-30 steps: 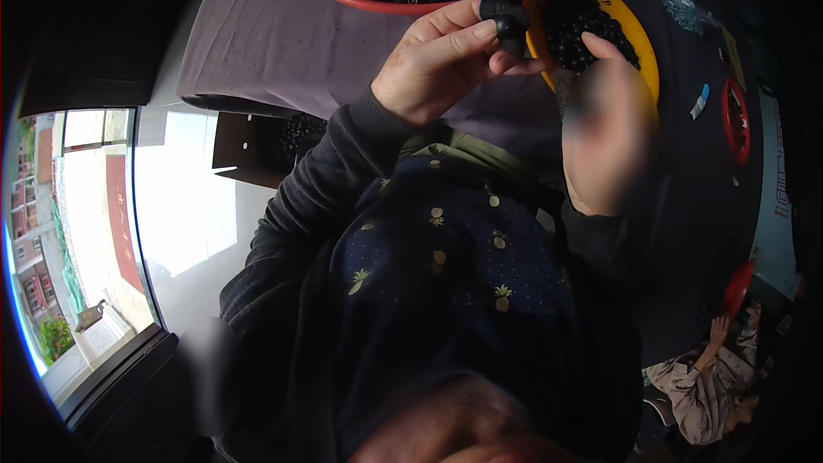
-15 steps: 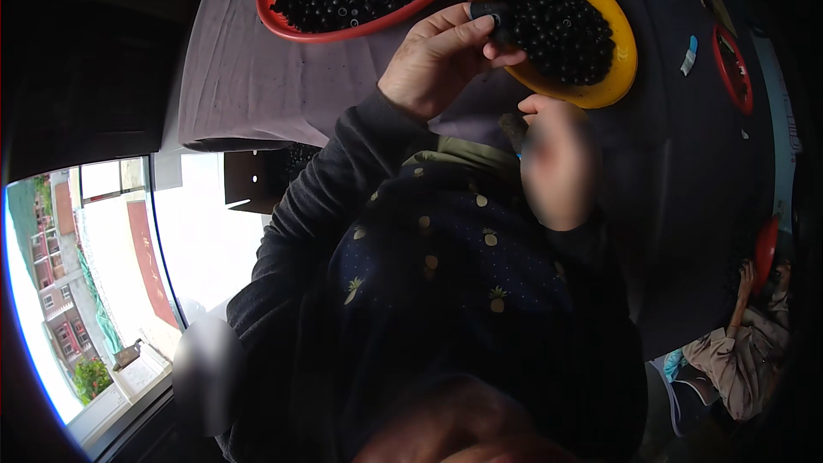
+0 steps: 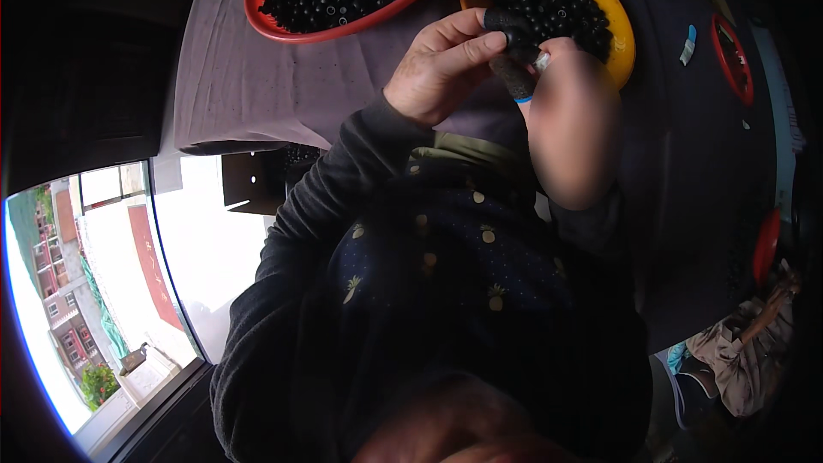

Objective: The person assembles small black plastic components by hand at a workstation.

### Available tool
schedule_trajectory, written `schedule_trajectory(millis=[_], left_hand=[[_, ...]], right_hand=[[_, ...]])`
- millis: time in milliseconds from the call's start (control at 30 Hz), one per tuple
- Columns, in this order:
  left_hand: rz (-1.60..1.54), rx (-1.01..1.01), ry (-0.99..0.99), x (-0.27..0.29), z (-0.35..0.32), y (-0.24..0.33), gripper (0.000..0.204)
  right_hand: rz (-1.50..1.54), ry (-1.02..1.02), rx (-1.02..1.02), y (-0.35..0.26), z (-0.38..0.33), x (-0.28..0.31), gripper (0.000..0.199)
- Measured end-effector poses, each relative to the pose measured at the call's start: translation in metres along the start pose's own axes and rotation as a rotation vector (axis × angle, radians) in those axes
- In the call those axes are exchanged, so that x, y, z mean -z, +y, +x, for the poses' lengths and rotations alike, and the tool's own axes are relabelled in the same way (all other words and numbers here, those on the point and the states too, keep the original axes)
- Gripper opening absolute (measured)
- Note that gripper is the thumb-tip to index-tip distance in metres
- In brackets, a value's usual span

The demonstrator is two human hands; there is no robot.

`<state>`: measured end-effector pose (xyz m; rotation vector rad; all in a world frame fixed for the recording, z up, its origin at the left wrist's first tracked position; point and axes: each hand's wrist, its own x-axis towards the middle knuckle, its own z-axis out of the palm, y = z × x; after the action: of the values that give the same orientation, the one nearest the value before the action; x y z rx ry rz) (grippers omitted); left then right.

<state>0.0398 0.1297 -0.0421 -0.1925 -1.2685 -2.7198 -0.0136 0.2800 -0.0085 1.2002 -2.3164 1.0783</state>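
My left hand [image 3: 441,69], its index fingertip wrapped in a black cover, pinches what looks like a small black round piece [image 3: 517,34] at the near edge of the yellow basin. Close against it is my right hand [image 3: 573,124], partly blurred, with a dark cover edged in blue on its thumb. A small whitish thing [image 3: 542,61] shows between the right thumb and fingers; its kind is too small to make out. Behind the hands, the yellow basin [image 3: 624,26] holds many small black round pieces. A red basin [image 3: 291,34] of similar pieces, some ring-like, stands to its left.
A grey cloth [image 3: 249,90] covers the table. On the right lie a small blue-and-white item [image 3: 688,45] and a small red tray [image 3: 733,64]. Another person's arm [image 3: 767,313] shows at the far right by a red container [image 3: 765,244]. A bright window stands at left.
My right hand has risen from below the yellow basin to meet my left hand, and the whitish thing now shows in it. The left hand stays nearly in place.
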Motion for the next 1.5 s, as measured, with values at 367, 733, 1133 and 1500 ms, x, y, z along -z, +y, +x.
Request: schedule_trajectory(millis=[367, 733, 1133, 1500], left_hand=[[0.023, -0.048, 0.005, -0.002, -0.009, 0.005, 0.022], [0.016, -0.05, 0.003, 0.006, -0.012, 0.005, 0.021], [-0.026, -0.054, -0.113, 0.015, -0.013, 0.001, 0.024], [-0.073, -0.034, -0.092, 0.021, -0.016, 0.004, 0.024]], right_hand=[[-0.025, -0.059, 0.008, -0.009, 0.009, 0.002, 0.029], [-0.027, -0.007, 0.008, -0.01, 0.006, -0.012, 0.035], [0.024, -0.042, -0.044, -0.01, 0.002, -0.012, 0.029], [0.038, 0.005, 0.089, -0.01, 0.0, -0.014, 0.022]])
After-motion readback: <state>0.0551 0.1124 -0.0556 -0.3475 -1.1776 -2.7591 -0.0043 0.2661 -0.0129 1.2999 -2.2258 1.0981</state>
